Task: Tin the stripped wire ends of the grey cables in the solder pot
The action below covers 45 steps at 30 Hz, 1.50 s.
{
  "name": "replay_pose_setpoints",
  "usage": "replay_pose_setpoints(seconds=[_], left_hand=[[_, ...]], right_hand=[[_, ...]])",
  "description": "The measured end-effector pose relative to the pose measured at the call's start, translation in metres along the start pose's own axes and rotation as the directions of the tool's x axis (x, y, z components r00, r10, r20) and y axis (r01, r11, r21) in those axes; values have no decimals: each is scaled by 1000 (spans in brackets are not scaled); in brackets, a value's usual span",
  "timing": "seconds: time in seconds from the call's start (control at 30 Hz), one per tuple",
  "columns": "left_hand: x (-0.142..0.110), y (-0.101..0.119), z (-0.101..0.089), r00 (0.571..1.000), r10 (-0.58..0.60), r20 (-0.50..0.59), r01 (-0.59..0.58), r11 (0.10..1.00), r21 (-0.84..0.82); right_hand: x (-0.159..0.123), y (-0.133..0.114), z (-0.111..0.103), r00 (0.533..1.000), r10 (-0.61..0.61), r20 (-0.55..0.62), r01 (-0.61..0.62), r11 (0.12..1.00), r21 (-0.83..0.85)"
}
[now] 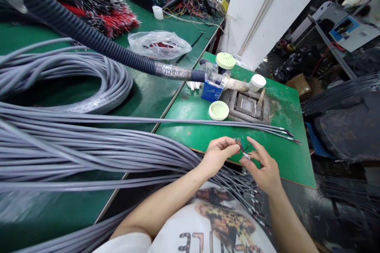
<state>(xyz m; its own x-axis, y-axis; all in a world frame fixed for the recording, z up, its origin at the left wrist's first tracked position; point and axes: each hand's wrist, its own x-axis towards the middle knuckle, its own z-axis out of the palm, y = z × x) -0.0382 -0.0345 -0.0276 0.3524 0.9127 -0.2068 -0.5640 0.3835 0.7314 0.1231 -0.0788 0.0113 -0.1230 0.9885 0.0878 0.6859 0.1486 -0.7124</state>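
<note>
Between my two hands is the stripped end of a grey cable, its thin coloured wires (239,142) fanned out above a pale wrapped section (246,155). My left hand (219,153) pinches the coloured wires between thumb and fingertips. With thumb and a bent finger, my right hand (263,168) grips the pale section, its index finger stretched upward. Below my wrists hangs a bundle of grey cables (237,184) with bared ends. On the green board just beyond lie a few more grey cables (252,125), their stripped tips pointing right.
A dark solder pot (246,104) sits in the board behind my hands, beside a pale open tub (219,110), a white cup (257,83) and a blue box (211,90). A ribbed hose (118,53) crosses overhead. Coiled grey cable (115,83) covers the left bench.
</note>
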Motion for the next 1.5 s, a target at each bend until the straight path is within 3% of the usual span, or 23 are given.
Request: replay_pose_setpoints(seconds=[0.2, 0.37, 0.73, 0.93, 1.07, 1.2, 1.3, 1.4, 1.5], left_hand=[[0, -3, 3, 999, 27, -17, -26, 1000, 14], [1, -7, 4, 996, 70, -52, -70, 997, 11], [6, -6, 13, 992, 60, -111, -61, 998, -8], [15, -11, 13, 996, 18, -83, -15, 999, 30], [18, -13, 4, 996, 87, -25, -79, 970, 228], [16, -14, -8, 959, 284, 22, -249, 797, 550], [16, -15, -12, 939, 334, 86, -309, 705, 638], [18, -16, -13, 933, 341, 117, -330, 677, 658], [19, -16, -13, 932, 338, 132, -337, 674, 658]], right_hand=[[13, -7, 5, 995, 76, -64, -69, 992, 110], [21, -8, 11, 984, 99, -145, -86, 992, 92], [39, -7, 11, 982, 122, -146, -97, 981, 165], [52, -1, 2, 985, 127, -119, -108, 981, 160], [75, 14, -20, 981, 108, -162, -102, 994, 41], [117, 41, -45, 987, 31, -156, -66, 972, -226], [149, 62, -56, 992, 35, -122, -85, 897, -434], [172, 75, -57, 994, 82, -70, -108, 770, -629], [185, 82, -53, 991, 127, -43, -119, 685, -718]])
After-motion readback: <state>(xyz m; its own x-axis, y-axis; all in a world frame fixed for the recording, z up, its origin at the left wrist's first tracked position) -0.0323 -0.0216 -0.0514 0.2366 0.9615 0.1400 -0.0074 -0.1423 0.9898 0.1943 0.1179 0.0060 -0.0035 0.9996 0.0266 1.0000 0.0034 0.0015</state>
